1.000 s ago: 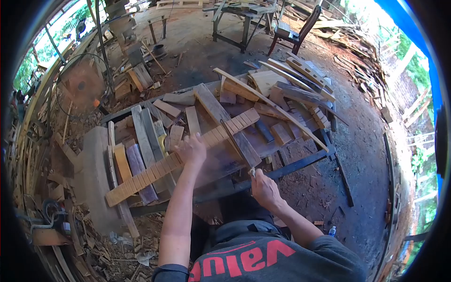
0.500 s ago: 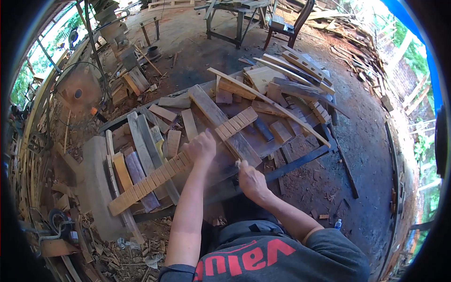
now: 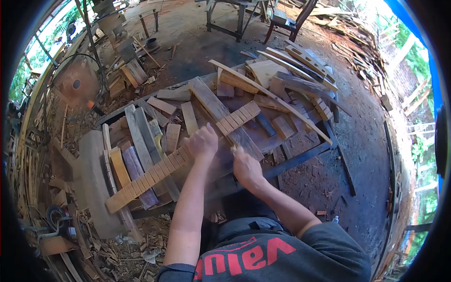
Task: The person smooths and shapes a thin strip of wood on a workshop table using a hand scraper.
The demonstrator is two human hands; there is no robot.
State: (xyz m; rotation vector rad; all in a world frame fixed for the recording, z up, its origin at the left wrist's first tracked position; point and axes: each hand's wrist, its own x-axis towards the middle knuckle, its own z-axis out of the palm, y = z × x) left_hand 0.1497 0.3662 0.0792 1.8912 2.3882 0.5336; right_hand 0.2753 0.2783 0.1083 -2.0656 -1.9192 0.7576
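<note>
A long light wooden strip (image 3: 155,174) with many crosswise grooves lies diagonally over the cluttered workbench. My left hand (image 3: 202,142) is closed around its middle. The strip's upper end rests across a wide dark plank (image 3: 211,101). To the right, my right hand (image 3: 247,168) is closed in a fist, with a small pale thing at its fingertips, too small to make out. It is beside the near end of the plank, apart from my left hand. Under the strip's lower part are a purplish piece (image 3: 137,170) and a yellowish block (image 3: 119,165).
Wood pieces (image 3: 263,75) are heaped on the bench's far right. A round fan (image 3: 76,84) stands at the left. Behind are a chair (image 3: 289,21) and another table (image 3: 225,35). Scrap wood (image 3: 357,56) covers the ground at the right.
My right hand has moved slightly up and left, towards the strip. My left hand keeps its grip on the strip. The whole view has shifted a little.
</note>
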